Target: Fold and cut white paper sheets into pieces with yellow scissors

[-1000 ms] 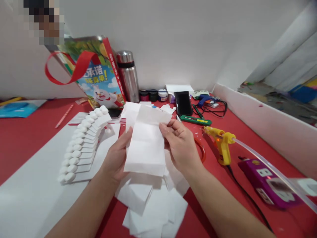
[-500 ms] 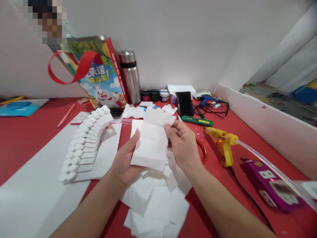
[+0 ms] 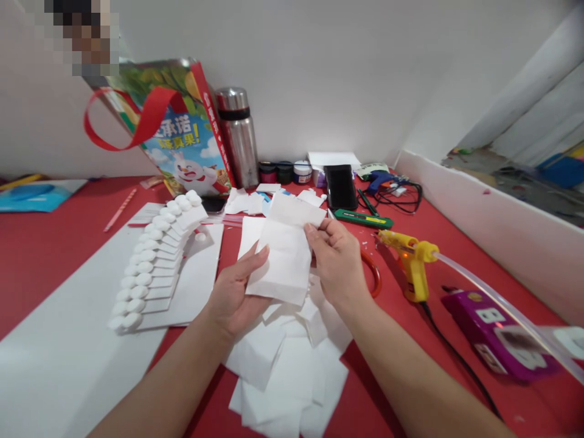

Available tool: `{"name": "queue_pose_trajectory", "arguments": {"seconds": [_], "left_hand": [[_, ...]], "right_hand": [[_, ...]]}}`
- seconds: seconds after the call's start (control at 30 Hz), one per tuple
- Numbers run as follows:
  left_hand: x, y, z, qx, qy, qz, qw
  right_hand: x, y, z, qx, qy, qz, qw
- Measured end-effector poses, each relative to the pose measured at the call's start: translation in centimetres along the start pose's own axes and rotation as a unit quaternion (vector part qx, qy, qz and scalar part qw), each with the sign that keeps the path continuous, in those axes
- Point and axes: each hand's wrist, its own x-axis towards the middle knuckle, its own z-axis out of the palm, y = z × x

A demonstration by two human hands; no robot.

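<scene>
A creased sheet of white paper (image 3: 285, 252) is held up between both hands over the red table. My left hand (image 3: 239, 289) supports its lower left side, thumb on top and fingers underneath. At the upper right edge, my right hand (image 3: 335, 252) pinches the sheet between thumb and fingers. Below lies a loose pile of white paper pieces (image 3: 292, 377). To the left, a curved row of white stepped pieces with round white ends (image 3: 155, 255) rests on a white board (image 3: 201, 280).
A yellow hot glue gun (image 3: 413, 261) with a clear glue stick stands at right, near a purple box (image 3: 497, 334). A green utility knife (image 3: 364, 219) lies behind my right hand. Farther back are a steel thermos (image 3: 239, 137), a colourful gift bag (image 3: 182, 134) and a black phone (image 3: 341, 187).
The sheet and my left hand have shifted slightly to the right, and the left thumb reaches a little farther over the paper. My right hand keeps its pinch.
</scene>
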Motion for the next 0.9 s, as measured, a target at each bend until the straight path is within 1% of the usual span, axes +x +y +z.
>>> {"name": "queue_pose_trajectory", "arguments": {"seconds": [0.17, 0.3, 0.5, 0.6, 0.77, 0.9], "left_hand": [[0.1, 0.13, 0.28, -0.007, -0.001, -0.017, 1.0], [0.19, 0.16, 0.46, -0.016, -0.005, -0.028, 0.999], [-0.07, -0.32, 0.04, 0.044, 0.009, 0.006, 0.999], [-0.03, -0.54, -0.1, 0.076, 0.01, 0.009, 0.997], [0.21, -0.52, 0.05, 0.084, 0.044, 0.008, 0.995], [0.3, -0.49, 0.21, 0.075, 0.047, 0.006, 0.996]], "right_hand": [[0.26, 0.23, -0.3, -0.015, 0.005, -0.015, 1.0], [0.28, 0.19, -0.17, -0.013, 0.011, -0.013, 1.0], [0.24, 0.19, 0.17, 0.001, 0.013, -0.012, 1.0], [0.31, 0.29, 0.17, -0.004, 0.017, -0.018, 1.0], [0.42, 0.43, 0.05, 0.005, 0.017, -0.01, 1.0], [0.43, 0.45, 0.07, 0.0, 0.02, -0.008, 1.0]]}}
